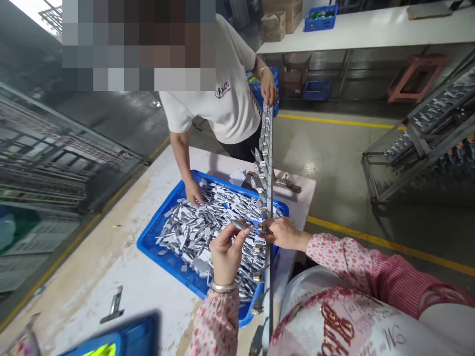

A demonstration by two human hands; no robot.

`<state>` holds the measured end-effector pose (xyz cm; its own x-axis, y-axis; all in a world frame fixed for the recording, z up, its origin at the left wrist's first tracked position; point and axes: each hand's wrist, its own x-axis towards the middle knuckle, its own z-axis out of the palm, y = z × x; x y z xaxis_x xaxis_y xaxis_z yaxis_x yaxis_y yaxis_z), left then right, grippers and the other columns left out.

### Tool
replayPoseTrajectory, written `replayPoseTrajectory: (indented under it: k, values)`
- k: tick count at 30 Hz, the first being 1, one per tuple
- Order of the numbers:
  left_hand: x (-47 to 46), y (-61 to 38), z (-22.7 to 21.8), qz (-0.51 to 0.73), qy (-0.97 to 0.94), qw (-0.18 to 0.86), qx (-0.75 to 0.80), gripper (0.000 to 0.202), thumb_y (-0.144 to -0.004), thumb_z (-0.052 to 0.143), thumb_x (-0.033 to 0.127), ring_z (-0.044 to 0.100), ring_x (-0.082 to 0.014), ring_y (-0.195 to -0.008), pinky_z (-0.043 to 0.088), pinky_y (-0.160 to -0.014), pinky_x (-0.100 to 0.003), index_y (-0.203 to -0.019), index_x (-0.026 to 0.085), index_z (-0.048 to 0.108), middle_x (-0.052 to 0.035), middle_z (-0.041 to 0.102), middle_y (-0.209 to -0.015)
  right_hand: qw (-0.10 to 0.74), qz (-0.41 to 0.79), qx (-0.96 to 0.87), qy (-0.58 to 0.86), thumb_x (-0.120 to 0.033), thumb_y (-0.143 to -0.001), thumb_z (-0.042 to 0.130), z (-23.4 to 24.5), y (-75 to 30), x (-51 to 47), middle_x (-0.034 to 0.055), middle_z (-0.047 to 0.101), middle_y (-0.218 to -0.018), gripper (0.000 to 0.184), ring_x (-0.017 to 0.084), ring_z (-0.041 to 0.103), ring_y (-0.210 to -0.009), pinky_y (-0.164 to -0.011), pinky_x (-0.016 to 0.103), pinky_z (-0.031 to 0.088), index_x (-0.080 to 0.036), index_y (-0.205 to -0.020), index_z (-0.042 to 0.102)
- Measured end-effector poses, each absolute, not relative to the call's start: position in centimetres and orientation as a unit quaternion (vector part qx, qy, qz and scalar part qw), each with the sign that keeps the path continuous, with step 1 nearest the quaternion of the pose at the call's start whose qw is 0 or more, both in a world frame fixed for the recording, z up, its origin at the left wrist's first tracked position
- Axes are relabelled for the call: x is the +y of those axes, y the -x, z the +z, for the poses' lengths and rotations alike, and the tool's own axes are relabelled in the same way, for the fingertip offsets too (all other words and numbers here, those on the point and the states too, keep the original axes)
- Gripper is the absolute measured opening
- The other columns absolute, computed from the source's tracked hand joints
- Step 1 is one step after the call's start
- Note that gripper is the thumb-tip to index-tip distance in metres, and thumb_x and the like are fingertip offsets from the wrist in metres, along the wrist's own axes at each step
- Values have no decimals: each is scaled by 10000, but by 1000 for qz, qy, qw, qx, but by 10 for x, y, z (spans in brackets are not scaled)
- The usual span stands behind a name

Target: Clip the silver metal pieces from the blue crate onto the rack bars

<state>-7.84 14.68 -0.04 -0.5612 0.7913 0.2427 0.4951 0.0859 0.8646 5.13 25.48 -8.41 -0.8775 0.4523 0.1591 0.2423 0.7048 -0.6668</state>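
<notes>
My left hand point(227, 253), a bracelet at its wrist, pinches a small silver metal piece point(240, 225) over the blue tray point(156, 242), which is full of such pieces. My right hand point(282, 232) grips the upright metal rack bar point(267, 163) hung with several clipped pieces, right beside the piece in my left hand. Across the table a person in a white T-shirt reaches one hand point(193, 192) into the tray and holds the bar's top with the other hand point(268, 88).
The tray lies on a worn white table point(111, 277). A metal clip point(115, 306) and a blue object point(122, 341) lie near me. Loaded racks stand left point(55, 148) and right point(430, 128). A bench with blue bins point(321, 17) is behind.
</notes>
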Motion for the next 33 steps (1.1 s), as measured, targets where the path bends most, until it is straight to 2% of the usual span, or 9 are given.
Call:
replayPoseTrajectory:
  k: [5, 12, 15, 17, 21, 22, 25, 28, 33]
  values:
    - [150, 78, -7, 460, -512, 123, 715, 140, -804, 665, 288, 682, -175, -786, 543, -735, -280, -882, 178, 702, -52, 740, -901, 158, 335, -912, 176, -364, -883, 607, -87, -52, 257, 68, 707, -828, 233, 166, 656, -753, -645, 243, 410, -139, -916, 653]
    - [149, 71, -2, 392, -593, 67, 700, 118, -849, 612, 214, 675, -159, -799, 524, -734, -254, -928, 173, 690, -69, 732, -871, 136, 313, -924, 174, -393, -890, 586, -88, -53, 256, 78, 709, -845, 265, 176, 662, -756, -640, 253, 418, -140, -917, 658]
    - [145, 75, 1, 378, -592, 101, 705, 137, -850, 612, 237, 681, -170, -831, 531, -760, -269, -948, 182, 689, -68, 734, -901, 125, 310, -926, 174, -426, -891, 578, -85, -55, 256, 79, 712, -867, 296, 188, 672, -773, -643, 255, 430, -146, -951, 654]
    - [142, 86, -5, 383, -570, 149, 712, 223, -863, 592, 272, 686, -186, -891, 541, -796, -291, -1053, 184, 667, -81, 731, -982, 121, 320, -923, 176, -447, -886, 583, -82, -57, 257, 77, 715, -895, 316, 197, 678, -807, -660, 255, 444, -151, -973, 654]
    - [134, 125, -53, 320, -481, 159, 801, 385, -927, 443, 284, 651, -198, -1045, 525, -903, -337, -1273, 132, 518, -126, 684, -1131, 122, 354, -909, 183, -479, -878, 586, -83, -62, 260, 77, 717, -965, 364, 208, 680, -888, -735, 261, 475, -150, -1015, 656]
    - [132, 134, -70, 235, -474, 160, 834, 371, -919, 443, 265, 653, -190, -1032, 523, -907, -334, -1256, 139, 533, -115, 682, -1133, 124, 359, -907, 184, -481, -880, 582, -85, -63, 260, 78, 716, -967, 366, 208, 680, -887, -742, 263, 480, -149, -1016, 656]
    - [122, 148, -125, 126, -457, 187, 860, 301, -809, 556, 143, 672, -202, -926, 527, -883, -347, -1094, 155, 651, -99, 707, -1044, 135, 360, -906, 177, -467, -893, 567, -91, -67, 261, 81, 708, -954, 356, 203, 678, -855, -731, 271, 489, -152, -1039, 645]
    - [116, 141, -165, 76, -462, 201, 861, 371, -767, 540, 43, 617, -207, -1040, 479, -942, -340, -1092, 171, 665, -103, 668, -1142, 146, 358, -908, 159, -470, -914, 526, -95, -73, 261, 83, 697, -921, 382, 202, 670, -825, -711, 277, 494, -150, -1103, 614]
    - [120, 130, -187, 29, -447, 187, 874, 268, -834, 480, 107, 537, -289, -1120, 427, -935, -446, -987, 155, 694, -165, 644, -1097, 154, 369, -904, 150, -453, -942, 469, -94, -77, 262, 102, 682, -959, 391, 204, 659, -804, -723, 303, 505, -136, -1143, 581]
